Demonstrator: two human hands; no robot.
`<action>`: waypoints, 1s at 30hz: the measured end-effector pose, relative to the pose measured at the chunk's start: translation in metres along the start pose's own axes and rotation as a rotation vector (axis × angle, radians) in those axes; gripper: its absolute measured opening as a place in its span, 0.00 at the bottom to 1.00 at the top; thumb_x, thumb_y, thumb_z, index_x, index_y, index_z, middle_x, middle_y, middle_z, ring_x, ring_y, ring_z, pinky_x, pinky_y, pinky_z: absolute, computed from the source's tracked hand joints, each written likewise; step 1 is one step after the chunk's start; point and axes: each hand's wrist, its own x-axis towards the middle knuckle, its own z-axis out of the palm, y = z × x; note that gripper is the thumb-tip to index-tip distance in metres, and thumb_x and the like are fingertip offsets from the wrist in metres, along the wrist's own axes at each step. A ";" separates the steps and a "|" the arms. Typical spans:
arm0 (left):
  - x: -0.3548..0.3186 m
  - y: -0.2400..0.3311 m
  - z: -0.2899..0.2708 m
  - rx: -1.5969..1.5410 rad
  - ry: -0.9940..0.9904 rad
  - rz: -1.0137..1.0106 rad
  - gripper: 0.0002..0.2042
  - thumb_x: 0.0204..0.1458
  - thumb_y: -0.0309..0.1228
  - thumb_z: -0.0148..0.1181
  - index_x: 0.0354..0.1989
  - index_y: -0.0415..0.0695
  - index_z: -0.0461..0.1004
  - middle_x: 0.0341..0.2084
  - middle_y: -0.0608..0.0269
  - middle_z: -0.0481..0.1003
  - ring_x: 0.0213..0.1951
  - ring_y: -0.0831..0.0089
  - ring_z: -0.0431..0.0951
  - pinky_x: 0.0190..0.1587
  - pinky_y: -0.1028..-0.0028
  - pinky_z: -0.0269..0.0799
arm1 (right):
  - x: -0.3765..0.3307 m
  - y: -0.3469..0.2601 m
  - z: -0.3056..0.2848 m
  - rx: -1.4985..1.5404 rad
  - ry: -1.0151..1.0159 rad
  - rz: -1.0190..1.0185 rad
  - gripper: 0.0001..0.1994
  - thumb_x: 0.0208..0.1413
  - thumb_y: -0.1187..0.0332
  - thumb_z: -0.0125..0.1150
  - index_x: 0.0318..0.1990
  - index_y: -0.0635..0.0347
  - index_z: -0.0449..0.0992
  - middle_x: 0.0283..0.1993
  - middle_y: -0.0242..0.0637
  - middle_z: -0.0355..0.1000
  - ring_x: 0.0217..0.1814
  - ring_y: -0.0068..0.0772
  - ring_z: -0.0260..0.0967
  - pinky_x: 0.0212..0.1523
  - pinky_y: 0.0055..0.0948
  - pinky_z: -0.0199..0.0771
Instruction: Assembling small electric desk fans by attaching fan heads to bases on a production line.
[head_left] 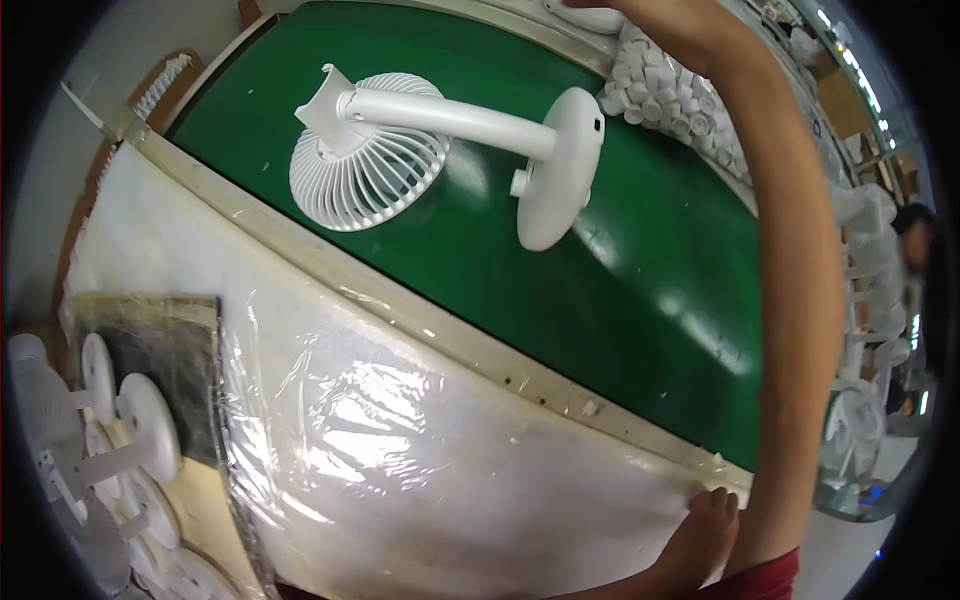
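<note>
Right arm runs up the right side of the frame from the lower edge, bends at upper right and reaches to the top centre. The right hand [600, 5] is cut off by the top edge; only the wrist and a strip of the hand show, just above a white rounded plastic part [590, 17]. Whether the fingers are closed on that part cannot be told.

Left hand [705, 535] sits at lower right, fingers bent and resting on the edge of the white padded work surface covered in clear plastic film [400, 430]. It grips nothing separate; fingertips touch the film near the cream-coloured rail [450, 335] that runs diagonally from upper left to lower right.

The white plastic desk fan with ribbed round grille, tube neck and oval base [450, 150] lies on its side on the green conveyor belt [650, 310], upper centre, well apart from both hands. Belt is bare to the lower right of the fan, between it and the right forearm.

A heap of small white plastic caps [670, 100] lies at the belt's far edge, upper right, partly behind the forearm. At lower left, a stack of white fan bases and stems [130, 440] is cut by the frame rim. A person [915, 260] at far right is blurred.
</note>
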 end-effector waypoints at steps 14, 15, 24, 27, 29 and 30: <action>0.004 -0.026 -0.035 -0.949 0.395 -0.227 0.14 0.56 0.31 0.52 0.48 0.39 0.71 0.41 0.52 0.72 0.43 0.62 0.70 0.47 0.63 0.65 | -0.129 -0.017 0.011 -0.431 -0.078 -0.069 0.13 0.50 0.60 0.61 0.34 0.61 0.79 0.30 0.42 0.79 0.28 0.42 0.75 0.34 0.40 0.75; 0.005 -0.024 -0.041 -0.958 0.381 -0.204 0.14 0.56 0.31 0.52 0.48 0.39 0.71 0.41 0.52 0.72 0.43 0.62 0.70 0.47 0.63 0.65 | -0.148 -0.016 -0.001 -0.284 -0.030 -0.061 0.11 0.51 0.62 0.61 0.34 0.61 0.78 0.29 0.41 0.78 0.26 0.38 0.74 0.33 0.37 0.74; -0.017 -0.099 -0.048 0.146 0.068 0.065 0.20 0.58 0.37 0.56 0.58 0.44 0.69 0.55 0.56 0.71 0.55 0.64 0.71 0.59 0.68 0.64 | -0.344 -0.028 -0.014 0.855 0.328 0.162 0.05 0.52 0.77 0.54 0.36 0.68 0.73 0.23 0.38 0.70 0.23 0.27 0.65 0.28 0.22 0.69; -0.089 -0.086 -0.057 0.554 0.242 0.338 0.22 0.54 0.35 0.59 0.57 0.40 0.70 0.59 0.51 0.68 0.61 0.53 0.68 0.63 0.58 0.61 | -0.384 0.000 -0.004 0.808 0.437 0.179 0.05 0.52 0.79 0.53 0.36 0.68 0.73 0.23 0.38 0.70 0.23 0.26 0.64 0.28 0.23 0.68; -0.142 -0.070 -0.063 0.622 0.328 0.282 0.19 0.53 0.33 0.62 0.52 0.39 0.72 0.57 0.48 0.69 0.61 0.53 0.67 0.66 0.57 0.59 | -0.397 0.021 0.017 0.597 0.683 0.266 0.06 0.52 0.81 0.51 0.35 0.69 0.74 0.22 0.37 0.70 0.23 0.24 0.64 0.28 0.22 0.68; -0.167 -0.062 -0.062 0.631 0.331 0.247 0.16 0.53 0.31 0.62 0.48 0.39 0.74 0.54 0.49 0.71 0.60 0.53 0.69 0.65 0.57 0.62 | -0.406 0.048 0.032 0.494 0.757 0.231 0.03 0.53 0.79 0.55 0.34 0.68 0.75 0.22 0.35 0.70 0.22 0.23 0.64 0.26 0.23 0.67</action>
